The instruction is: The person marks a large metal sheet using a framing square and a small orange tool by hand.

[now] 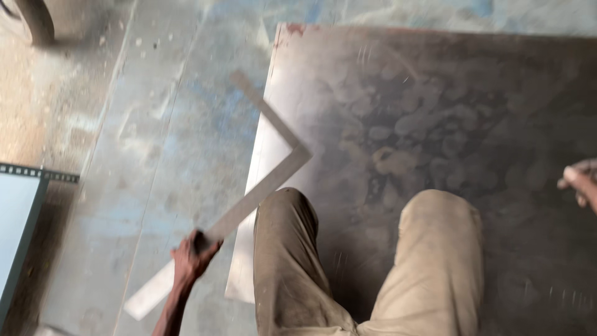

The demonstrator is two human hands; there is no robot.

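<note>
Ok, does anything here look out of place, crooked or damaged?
Nothing looks broken or spilled. The dark metal sheet is blotchy, with a reddish stain at its top left corner. The steel square, gripped in the left hand, sits skewed to the sheet's edge. The right hand is only partly in view.

the light is soft, even daylight, moderately bright, with no hard shadows. the metal sheet [435, 124] has a dull sheen, palest along its left edge, and darkens toward its lower right. left of the sheet, the floor [155, 155] looks washed out and hazy. motion blur smears the whole view: the steel square [261, 168] crossing the sheet's left edge is soft-edged, and the left hand [193, 255] is blurred too.
</note>
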